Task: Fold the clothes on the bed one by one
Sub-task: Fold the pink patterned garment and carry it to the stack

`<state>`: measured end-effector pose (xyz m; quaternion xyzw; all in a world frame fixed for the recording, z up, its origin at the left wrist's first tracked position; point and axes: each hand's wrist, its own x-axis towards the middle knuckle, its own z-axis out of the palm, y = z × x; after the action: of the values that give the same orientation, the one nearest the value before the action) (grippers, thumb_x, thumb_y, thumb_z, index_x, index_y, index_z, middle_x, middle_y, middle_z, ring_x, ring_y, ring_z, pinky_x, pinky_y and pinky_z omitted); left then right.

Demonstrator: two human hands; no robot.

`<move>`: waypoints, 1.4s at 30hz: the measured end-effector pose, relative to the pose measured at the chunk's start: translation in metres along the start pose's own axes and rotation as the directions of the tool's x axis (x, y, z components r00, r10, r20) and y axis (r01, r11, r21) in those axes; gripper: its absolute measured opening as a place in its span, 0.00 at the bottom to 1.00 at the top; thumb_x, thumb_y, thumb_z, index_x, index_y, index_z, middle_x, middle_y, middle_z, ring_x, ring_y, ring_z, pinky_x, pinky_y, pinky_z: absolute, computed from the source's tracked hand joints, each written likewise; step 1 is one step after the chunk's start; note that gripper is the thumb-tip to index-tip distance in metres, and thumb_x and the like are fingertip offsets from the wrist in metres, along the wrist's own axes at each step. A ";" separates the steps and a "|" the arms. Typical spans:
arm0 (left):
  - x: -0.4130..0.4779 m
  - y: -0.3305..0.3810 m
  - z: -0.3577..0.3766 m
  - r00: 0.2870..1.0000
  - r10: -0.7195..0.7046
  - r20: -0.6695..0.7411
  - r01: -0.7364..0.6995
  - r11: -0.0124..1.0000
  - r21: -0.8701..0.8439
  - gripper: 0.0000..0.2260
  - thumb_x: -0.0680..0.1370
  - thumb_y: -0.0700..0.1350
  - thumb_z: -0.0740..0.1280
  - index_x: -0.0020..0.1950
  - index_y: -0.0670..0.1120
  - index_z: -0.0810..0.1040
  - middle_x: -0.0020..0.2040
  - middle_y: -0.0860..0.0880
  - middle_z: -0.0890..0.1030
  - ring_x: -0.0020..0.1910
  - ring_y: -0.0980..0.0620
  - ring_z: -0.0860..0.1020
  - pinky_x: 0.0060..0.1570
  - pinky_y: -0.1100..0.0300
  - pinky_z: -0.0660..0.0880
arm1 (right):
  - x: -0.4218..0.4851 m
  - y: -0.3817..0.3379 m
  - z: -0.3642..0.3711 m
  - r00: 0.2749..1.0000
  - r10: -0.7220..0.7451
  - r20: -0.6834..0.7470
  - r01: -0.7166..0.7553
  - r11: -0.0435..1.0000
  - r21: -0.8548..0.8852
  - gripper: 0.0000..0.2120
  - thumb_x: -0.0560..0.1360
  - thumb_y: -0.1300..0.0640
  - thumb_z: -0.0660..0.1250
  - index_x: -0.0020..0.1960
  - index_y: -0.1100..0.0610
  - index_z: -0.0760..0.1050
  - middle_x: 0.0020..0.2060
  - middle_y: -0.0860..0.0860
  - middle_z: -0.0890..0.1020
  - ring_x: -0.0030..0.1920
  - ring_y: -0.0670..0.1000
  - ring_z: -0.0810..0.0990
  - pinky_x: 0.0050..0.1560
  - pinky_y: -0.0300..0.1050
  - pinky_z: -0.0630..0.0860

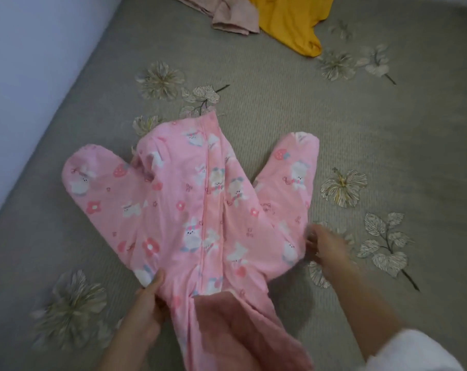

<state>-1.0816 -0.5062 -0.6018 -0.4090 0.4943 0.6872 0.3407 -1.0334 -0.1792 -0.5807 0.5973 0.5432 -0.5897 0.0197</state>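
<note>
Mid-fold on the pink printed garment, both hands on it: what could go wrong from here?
1. The left hand pinches only an edge of the pink garment; pulling may bunch it off-centre.
2. The right hand is blurred at the other edge, so its grip is uncertain and may slip.
3. The two rounded ends splay apart, so a fold may land uneven.

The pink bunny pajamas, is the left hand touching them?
Touching. The head view shows the left hand gripping the lower left edge of the pink bunny pajamas, with the thumb lying on the fabric.
</note>
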 end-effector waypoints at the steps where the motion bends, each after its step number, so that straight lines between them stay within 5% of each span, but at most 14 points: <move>1: -0.003 -0.003 -0.007 1.000 -0.029 -0.006 0.029 1.000 -0.006 0.15 0.79 0.47 0.63 0.61 0.39 0.76 0.46 0.44 0.85 0.46 0.47 0.82 0.41 0.52 0.78 | -0.004 0.011 0.011 0.983 0.116 0.139 -0.130 0.987 0.097 0.13 0.75 0.56 0.67 0.54 0.63 0.77 0.45 0.58 0.83 0.41 0.56 0.81 0.38 0.46 0.78; 3: -0.010 -0.004 -0.016 0.997 -0.079 0.010 0.079 0.997 -0.014 0.16 0.79 0.48 0.63 0.59 0.38 0.77 0.45 0.43 0.85 0.46 0.46 0.82 0.44 0.51 0.74 | -0.017 0.023 0.031 0.925 0.187 0.332 -0.242 0.961 0.131 0.15 0.74 0.55 0.68 0.56 0.63 0.78 0.48 0.59 0.84 0.46 0.59 0.83 0.49 0.52 0.80; 6: -0.022 0.015 -0.011 0.997 -0.053 0.050 0.054 0.998 -0.026 0.12 0.78 0.46 0.64 0.55 0.38 0.78 0.44 0.43 0.85 0.40 0.48 0.84 0.40 0.53 0.78 | -0.030 0.006 0.048 0.895 0.165 0.414 -0.248 0.956 0.156 0.15 0.73 0.62 0.64 0.58 0.65 0.76 0.48 0.62 0.81 0.44 0.59 0.81 0.46 0.50 0.79; 10: -0.047 0.066 0.025 0.959 0.261 0.112 -0.258 0.965 -0.036 0.15 0.79 0.37 0.62 0.66 0.42 0.74 0.49 0.47 0.84 0.41 0.53 0.84 0.35 0.60 0.81 | -0.043 -0.063 0.026 0.986 -0.108 0.126 0.073 0.964 0.255 0.18 0.72 0.68 0.63 0.61 0.59 0.74 0.52 0.57 0.81 0.51 0.59 0.80 0.52 0.54 0.79; 17: -0.127 0.128 0.087 0.670 0.656 0.349 -0.629 0.750 -0.202 0.14 0.80 0.39 0.62 0.63 0.54 0.76 0.54 0.53 0.83 0.53 0.53 0.81 0.46 0.56 0.80 | -0.128 -0.142 -0.058 0.780 -0.600 -0.177 0.581 0.590 0.561 0.21 0.76 0.69 0.60 0.63 0.50 0.73 0.54 0.52 0.82 0.53 0.53 0.81 0.54 0.51 0.78; 20: -0.135 0.105 0.073 0.694 0.624 0.358 -0.612 0.774 -0.162 0.13 0.80 0.41 0.62 0.59 0.55 0.79 0.56 0.51 0.83 0.54 0.52 0.82 0.44 0.56 0.81 | -0.150 -0.109 -0.091 0.703 -0.626 -0.337 0.711 0.601 0.366 0.20 0.76 0.66 0.62 0.62 0.47 0.74 0.52 0.44 0.83 0.51 0.45 0.82 0.50 0.41 0.80; 22: -0.123 0.074 0.054 0.798 0.509 0.322 -0.521 0.852 -0.054 0.14 0.80 0.41 0.62 0.63 0.52 0.76 0.55 0.49 0.83 0.51 0.51 0.83 0.38 0.57 0.81 | -0.148 -0.073 -0.105 0.714 -0.596 -0.367 0.692 0.678 0.248 0.19 0.76 0.65 0.63 0.63 0.50 0.75 0.51 0.44 0.83 0.47 0.41 0.82 0.45 0.36 0.79; 26: -0.085 -0.007 0.015 0.972 0.202 0.116 -0.216 0.969 0.123 0.14 0.80 0.37 0.61 0.66 0.42 0.73 0.50 0.44 0.82 0.44 0.47 0.80 0.36 0.56 0.80 | -0.114 0.016 -0.112 0.916 -0.319 -0.242 0.364 0.915 0.174 0.19 0.76 0.65 0.61 0.66 0.56 0.72 0.58 0.54 0.80 0.56 0.57 0.80 0.52 0.56 0.79; 29: -0.070 -0.050 -0.008 0.999 0.037 0.036 -0.044 0.977 0.210 0.07 0.80 0.39 0.60 0.54 0.40 0.77 0.42 0.44 0.80 0.38 0.49 0.76 0.32 0.57 0.77 | -0.096 0.081 -0.110 0.987 -0.013 -0.158 0.048 0.975 0.217 0.15 0.76 0.66 0.61 0.63 0.62 0.73 0.54 0.58 0.79 0.48 0.56 0.79 0.39 0.48 0.77; 32: -0.069 -0.070 -0.025 1.000 -0.014 0.014 0.010 0.960 0.281 0.06 0.77 0.44 0.65 0.41 0.45 0.76 0.31 0.47 0.77 0.29 0.52 0.75 0.32 0.59 0.75 | -0.102 0.128 -0.112 0.984 0.156 -0.086 -0.118 0.931 0.347 0.07 0.76 0.61 0.62 0.53 0.58 0.76 0.44 0.56 0.79 0.40 0.52 0.76 0.39 0.45 0.73; 34: -0.077 -0.077 -0.034 0.988 -0.118 0.096 0.071 0.917 0.392 0.05 0.71 0.48 0.69 0.38 0.49 0.77 0.30 0.51 0.77 0.29 0.54 0.73 0.36 0.58 0.69 | -0.111 0.149 -0.111 0.984 0.175 -0.040 -0.145 0.907 0.395 0.05 0.73 0.60 0.60 0.44 0.54 0.75 0.38 0.52 0.78 0.40 0.51 0.75 0.41 0.47 0.70; 36: -0.084 -0.085 -0.040 0.947 -0.246 0.205 0.104 0.843 0.529 0.09 0.65 0.48 0.74 0.43 0.50 0.81 0.39 0.54 0.82 0.40 0.56 0.75 0.44 0.56 0.67 | -0.122 0.167 -0.105 0.983 0.165 0.083 -0.184 0.886 0.426 0.13 0.64 0.63 0.56 0.43 0.54 0.76 0.37 0.50 0.82 0.43 0.53 0.74 0.46 0.49 0.68; 39: -0.086 -0.097 -0.040 0.934 -0.224 0.278 0.020 0.810 0.586 0.19 0.68 0.48 0.74 0.58 0.55 0.77 0.54 0.64 0.81 0.56 0.63 0.73 0.60 0.57 0.65 | -0.135 0.180 -0.090 0.943 0.114 0.312 -0.127 0.992 0.022 0.28 0.52 0.62 0.59 0.51 0.52 0.80 0.46 0.47 0.84 0.48 0.50 0.77 0.47 0.48 0.73; 42: -0.084 -0.102 -0.031 0.951 -0.046 0.307 -0.155 0.786 0.599 0.10 0.74 0.47 0.69 0.55 0.56 0.76 0.50 0.65 0.82 0.53 0.67 0.77 0.52 0.70 0.70 | -0.136 0.187 -0.081 0.915 0.000 0.403 0.092 0.974 -0.209 0.23 0.60 0.66 0.72 0.54 0.53 0.81 0.52 0.50 0.84 0.54 0.52 0.81 0.52 0.49 0.78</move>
<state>-0.9498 -0.5129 -0.5729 -0.1497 0.6442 0.5525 0.5073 -0.8139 -0.2868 -0.5727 0.4449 0.6043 -0.6350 0.1835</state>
